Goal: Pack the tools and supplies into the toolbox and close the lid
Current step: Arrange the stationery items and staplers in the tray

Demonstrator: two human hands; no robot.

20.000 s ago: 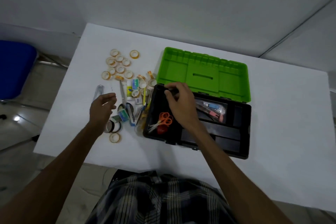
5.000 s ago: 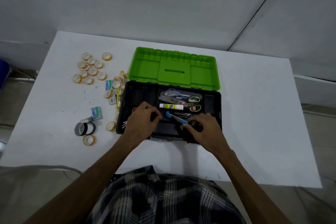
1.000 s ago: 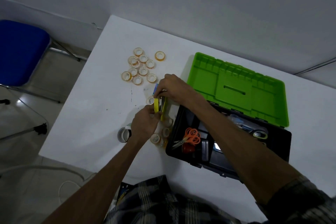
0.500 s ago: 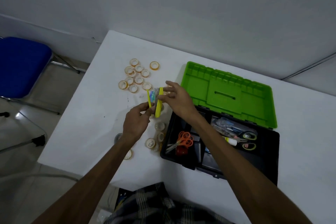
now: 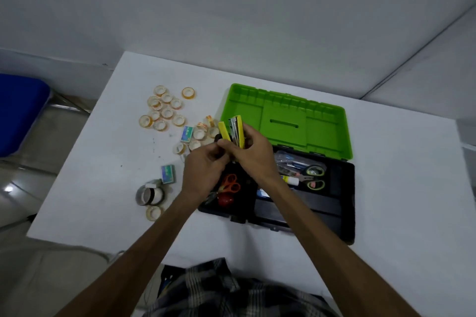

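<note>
Together, the left hand (image 5: 206, 170) and right hand (image 5: 253, 154) grip a yellow stapler (image 5: 233, 130), swung open, above the far left corner of the black toolbox (image 5: 334, 213). Its green lid (image 5: 286, 121) lies back toward the tabletop's (image 5: 399, 188) far edge. Small tape rolls (image 5: 164, 110) cluster near the far left corner.

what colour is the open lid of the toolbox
Bright green; the lid lies flat behind the black toolbox, clearest in the head view.
</note>
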